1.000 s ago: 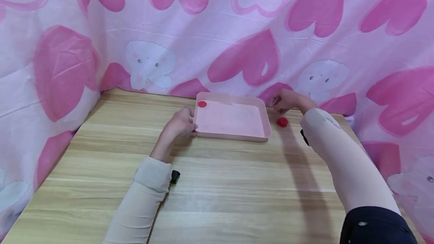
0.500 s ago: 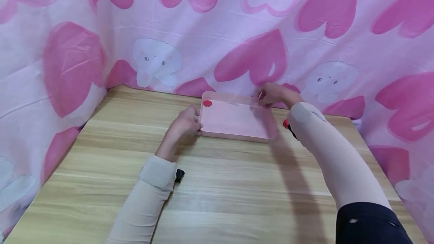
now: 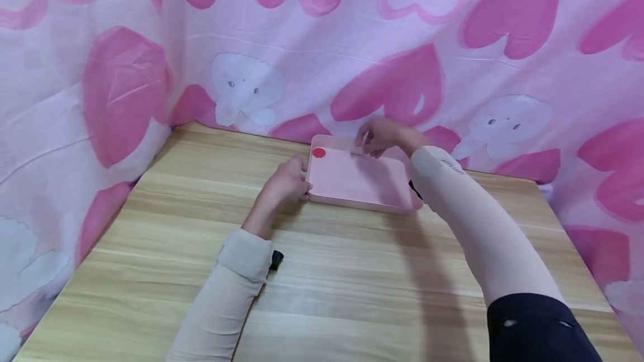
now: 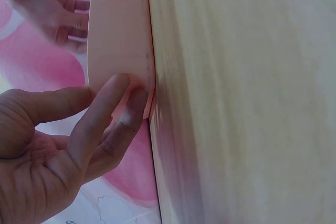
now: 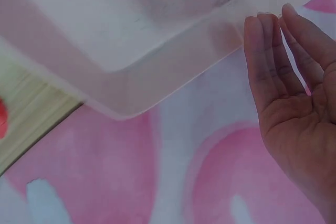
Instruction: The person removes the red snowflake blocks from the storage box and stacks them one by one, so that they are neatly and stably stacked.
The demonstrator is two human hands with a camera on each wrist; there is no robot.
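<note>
A shallow pink tray [image 3: 359,204] lies near the table's back edge. A small red scalloped disc [image 3: 318,152] is in its back left corner. My left hand [image 3: 288,180] holds the tray's left end; in the left wrist view, two fingertips [image 4: 137,98] press its outer wall and the thumb reaches its rim. Over the tray's back wall is my right hand [image 3: 382,136], thumb and fingertips brought together. Whether something small is between them cannot be made out. Another red thing [image 5: 2,119] shows partly at the right wrist view's left edge, on the table.
The wood-grain table [image 3: 327,295] spreads out in front of the tray. A pink curtain [image 3: 302,43] with hearts hangs close behind the table's back edge. A black wrist device [image 3: 276,260] sits at the left sleeve cuff.
My right hand has moved left from beside the tray to above its back wall. My left hand keeps its hold on the tray. The right forearm now covers the other red thing in the head view.
</note>
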